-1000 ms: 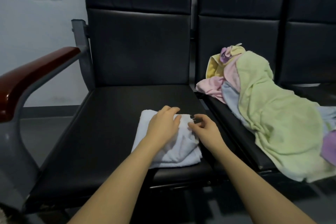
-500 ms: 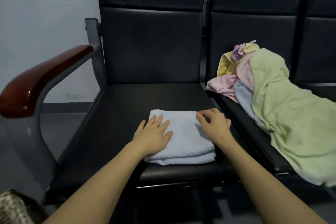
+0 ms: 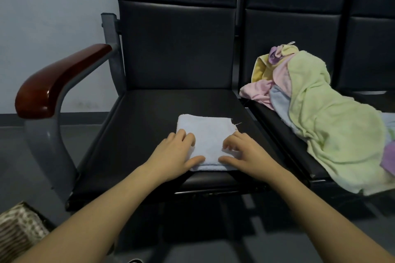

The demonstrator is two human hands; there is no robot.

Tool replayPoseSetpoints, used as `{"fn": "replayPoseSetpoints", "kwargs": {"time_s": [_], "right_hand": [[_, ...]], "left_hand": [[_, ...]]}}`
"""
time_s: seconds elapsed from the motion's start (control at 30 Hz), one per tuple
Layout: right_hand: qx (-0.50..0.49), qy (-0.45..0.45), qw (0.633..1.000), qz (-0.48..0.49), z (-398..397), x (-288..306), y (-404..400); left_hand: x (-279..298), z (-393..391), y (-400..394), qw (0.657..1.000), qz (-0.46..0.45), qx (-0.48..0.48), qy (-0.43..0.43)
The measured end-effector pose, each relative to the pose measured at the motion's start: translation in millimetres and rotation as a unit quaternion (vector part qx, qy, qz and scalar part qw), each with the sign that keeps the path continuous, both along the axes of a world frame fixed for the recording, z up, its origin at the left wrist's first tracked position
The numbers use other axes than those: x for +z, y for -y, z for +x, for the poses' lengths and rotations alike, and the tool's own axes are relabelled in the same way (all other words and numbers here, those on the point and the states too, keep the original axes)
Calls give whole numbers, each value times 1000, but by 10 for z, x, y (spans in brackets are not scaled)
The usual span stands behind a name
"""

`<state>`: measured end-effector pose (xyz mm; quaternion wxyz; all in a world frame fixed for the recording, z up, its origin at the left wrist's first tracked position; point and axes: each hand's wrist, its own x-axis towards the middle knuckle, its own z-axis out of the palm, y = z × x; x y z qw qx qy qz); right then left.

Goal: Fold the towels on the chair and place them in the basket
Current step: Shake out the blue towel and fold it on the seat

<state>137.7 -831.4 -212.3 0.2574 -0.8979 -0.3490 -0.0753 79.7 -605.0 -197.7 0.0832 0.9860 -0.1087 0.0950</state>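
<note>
Resting on the folded blue towel (image 3: 206,134) — left hand (image 3: 174,158) and right hand (image 3: 245,153), fingers loosely curled.

text check | I can read no words, labels, brands or numbers anywhere in my head view | small tag on folded towel (image 3: 206,141), at its 2 o'clock corner, too small to read
</note>
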Motion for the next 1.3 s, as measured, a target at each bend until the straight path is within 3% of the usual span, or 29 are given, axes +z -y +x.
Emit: {"fn": "replayPoseSetpoints", "kwargs": {"time_s": [0.3, 0.43, 0.63, 0.9, 0.97, 1.1, 1.3], "right_hand": [[-11, -25, 999, 24, -123, -156, 183], [-24, -21, 998, 48, -81, -195, 216], [-49, -112, 974, 192, -99, -144, 188], [-65, -63, 994, 57, -75, -134, 248], [-69, -70, 991, 94, -63, -106, 255], [-61, -112, 955, 266, -30, -2, 182], [-97, -106, 931, 336, 129, 121, -6]], "left_hand": [[-247, -162, -229, 991, -61, -63, 100], [-248, -193, -237, 995, -56, -51, 71], [-183, -168, -208, 987, -155, 11, 45], [-125, -111, -269, 966, -257, 23, -3], [-77, -87, -256, 963, -271, 13, 5], [19, -16, -250, 955, -293, 7, 49], [179, 177, -89, 937, -328, 79, 93]]}}
